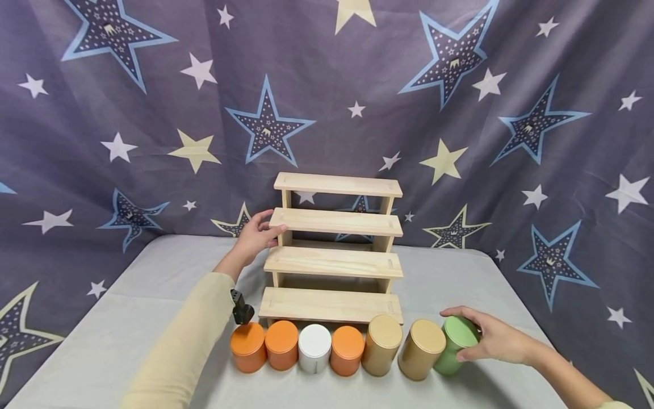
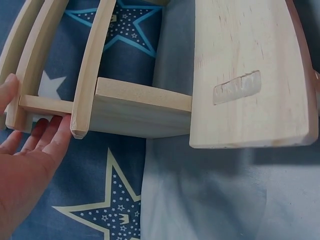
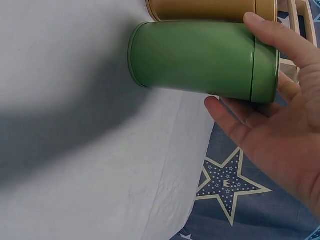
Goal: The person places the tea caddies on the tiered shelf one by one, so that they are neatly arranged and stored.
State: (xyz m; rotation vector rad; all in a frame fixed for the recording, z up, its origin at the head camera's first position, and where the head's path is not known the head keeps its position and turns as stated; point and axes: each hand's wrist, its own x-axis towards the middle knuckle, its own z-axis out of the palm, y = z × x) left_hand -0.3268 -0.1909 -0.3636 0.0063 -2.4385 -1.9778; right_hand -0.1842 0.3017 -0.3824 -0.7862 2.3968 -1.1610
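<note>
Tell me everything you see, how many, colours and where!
Four-step shelf: 1, pale wood, mid-table
Orange canisters: 3, orange, first, second, fourth in row
White canister: 1, white, third
Gold canisters: 2, gold, fifth, sixth
Green canister: 1, green, right end
Table: 1, light grey, underneath
Star-print cloth: 1, bluish purple, behind table
Small device: 1, black, left cuff
Sleeves: 2, cream, on both arms
Left fingers: one set, bare, shelf's left side
Right fingers: one set, bare, round green canister

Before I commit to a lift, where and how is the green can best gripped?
Probably round the green can just below its lid, coming from the right: the cylindrical wall suits an opposed pinch, no other can stands there, and a gold can stands close on the left.
</note>
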